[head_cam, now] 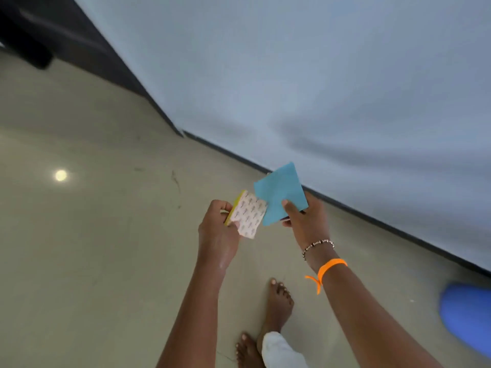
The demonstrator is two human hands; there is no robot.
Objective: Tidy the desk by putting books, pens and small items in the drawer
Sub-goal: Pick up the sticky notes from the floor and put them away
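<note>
My left hand [218, 229] grips a small yellow-edged pad of sticky notes [248, 213] whose printed white backing faces me. My right hand [303, 221] holds a blue pad of notes [279, 193] with the thumb pressed on its lower edge. The two pads almost touch at chest height over the floor. No desk or drawer is in view.
A pale wall [318, 75] runs diagonally with a dark skirting [345, 205] along the beige tiled floor [93, 235]. Dark furniture [32, 35] sits at the top left. A blurred blue object [465, 314] lies at the right edge. My bare feet [276, 306] stand below.
</note>
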